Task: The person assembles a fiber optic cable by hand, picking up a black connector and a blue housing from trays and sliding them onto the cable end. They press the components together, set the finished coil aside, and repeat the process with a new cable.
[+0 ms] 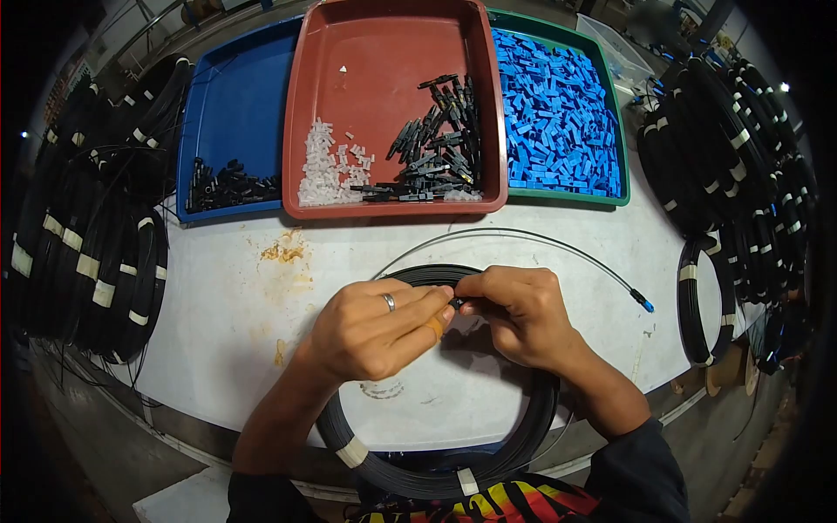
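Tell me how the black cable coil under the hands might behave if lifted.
The black cable coil would probably keep its ring shape, since white bands bind it. Its many packed turns suggest some weight. The loose cable curves smoothly, so it may be springy rather than limp.

No text, brand or number can be read. The tape (352,452) on the coil (542,410) shows no legible writing, nor do the pale bands (89,266) on the stacked coils (151,283) to the left. The shirt (506,500) bears a bold print in yellow, red and black, too cut off to make out as letters
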Motion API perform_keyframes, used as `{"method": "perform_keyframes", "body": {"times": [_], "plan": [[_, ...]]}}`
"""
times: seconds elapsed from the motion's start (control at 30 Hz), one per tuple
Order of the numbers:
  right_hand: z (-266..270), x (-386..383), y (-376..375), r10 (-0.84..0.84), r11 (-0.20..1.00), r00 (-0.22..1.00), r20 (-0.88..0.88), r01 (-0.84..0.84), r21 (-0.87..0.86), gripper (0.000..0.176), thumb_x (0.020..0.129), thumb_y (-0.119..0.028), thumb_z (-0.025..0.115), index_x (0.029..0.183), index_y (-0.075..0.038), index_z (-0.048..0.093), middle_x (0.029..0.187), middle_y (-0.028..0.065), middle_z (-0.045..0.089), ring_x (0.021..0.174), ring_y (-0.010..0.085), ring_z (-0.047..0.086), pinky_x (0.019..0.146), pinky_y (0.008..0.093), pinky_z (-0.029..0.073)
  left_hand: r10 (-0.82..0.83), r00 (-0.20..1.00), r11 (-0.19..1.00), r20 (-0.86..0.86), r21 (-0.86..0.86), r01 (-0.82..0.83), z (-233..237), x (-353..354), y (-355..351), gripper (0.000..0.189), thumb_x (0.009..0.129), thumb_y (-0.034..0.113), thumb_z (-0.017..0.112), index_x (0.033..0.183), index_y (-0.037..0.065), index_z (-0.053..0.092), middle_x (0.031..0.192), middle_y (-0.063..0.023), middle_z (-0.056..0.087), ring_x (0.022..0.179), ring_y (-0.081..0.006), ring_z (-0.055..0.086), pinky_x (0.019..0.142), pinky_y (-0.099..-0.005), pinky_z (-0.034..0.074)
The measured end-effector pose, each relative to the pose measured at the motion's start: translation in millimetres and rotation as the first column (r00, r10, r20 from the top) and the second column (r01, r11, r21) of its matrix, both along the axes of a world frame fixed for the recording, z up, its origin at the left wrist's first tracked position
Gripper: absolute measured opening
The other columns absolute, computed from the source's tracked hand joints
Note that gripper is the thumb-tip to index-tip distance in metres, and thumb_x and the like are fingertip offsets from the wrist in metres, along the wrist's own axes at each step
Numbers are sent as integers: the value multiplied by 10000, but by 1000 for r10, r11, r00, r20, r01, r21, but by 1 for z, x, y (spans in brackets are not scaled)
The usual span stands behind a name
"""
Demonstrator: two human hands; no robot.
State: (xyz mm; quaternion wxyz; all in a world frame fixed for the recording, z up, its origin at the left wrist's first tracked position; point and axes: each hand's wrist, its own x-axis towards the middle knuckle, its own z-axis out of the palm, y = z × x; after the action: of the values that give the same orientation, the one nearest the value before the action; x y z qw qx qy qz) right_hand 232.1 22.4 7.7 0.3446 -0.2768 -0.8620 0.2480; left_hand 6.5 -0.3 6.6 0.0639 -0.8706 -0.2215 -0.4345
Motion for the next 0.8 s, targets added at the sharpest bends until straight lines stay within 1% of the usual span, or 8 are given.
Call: {"method": "perform_keyframes", "body": {"times": [0.1,0.17,0.3,0.43,0.53,0.6,0.67,0.8], "plan": [[0,-4,-1,-40,995,999,-30,43,90,424,582,7,725,1002,-36,707,871,101,721,660,256,682,579,353,549,30,996,991,83,-130,-19,1,-3,-1,136,775,20,831,719,6,708,830,-128,762,674,-210,745,595,-285,596],[2,-7,-3,-86,953,994,-75,104,284,379,600,-3,739,978,-22,713,887,103,729,674,243,685,575,366,542,91,972,884,215,-467,20,3,-4,-5,138,749,4,851,741,-15,715,816,-147,765,677,-233,751,612,-293,606],[2,-6,-3,-39,923,994,-104,75,378,360,612,-4,737,971,4,711,915,108,731,686,240,673,597,375,538,111,920,785,376,-601,151,3,0,-5,148,739,-32,859,734,-19,712,802,-160,764,699,-229,766,638,-274,613],[5,-5,1,36,895,990,-139,30,445,342,613,14,726,954,22,700,914,116,727,718,251,666,633,376,534,123,913,734,389,-655,180,6,-1,-6,156,737,-35,862,728,-22,707,800,-168,764,717,-234,772,653,-270,616],[3,-5,-1,52,932,991,-123,-4,363,319,590,54,710,907,23,688,883,117,717,733,264,666,636,376,534,57,955,815,292,-566,125,4,-2,-5,139,761,-31,843,735,-25,707,808,-166,764,688,-223,757,639,-271,609],[1,-3,-2,45,958,994,-101,-14,285,307,576,80,697,877,20,680,864,116,713,742,270,670,631,374,534,-11,989,934,149,-351,64,-1,-2,-4,101,743,-44,839,785,-33,748,778,-156,755,653,-215,747,608,-290,615],[-3,-1,-1,64,997,987,-150,-57,50,304,556,128,655,840,18,661,875,119,709,745,284,673,631,370,542,-25,997,974,77,-224,42,3,0,-3,100,744,-38,837,784,-27,746,781,-148,753,645,-214,742,597,-295,613],[0,-2,0,67,998,981,-180,-68,-3,300,560,137,654,836,18,653,893,119,716,761,288,683,633,363,554,57,997,995,-58,84,-52,3,3,-6,110,746,0,818,766,0,709,854,-103,745,617,-179,698,583,-260,573]]}}
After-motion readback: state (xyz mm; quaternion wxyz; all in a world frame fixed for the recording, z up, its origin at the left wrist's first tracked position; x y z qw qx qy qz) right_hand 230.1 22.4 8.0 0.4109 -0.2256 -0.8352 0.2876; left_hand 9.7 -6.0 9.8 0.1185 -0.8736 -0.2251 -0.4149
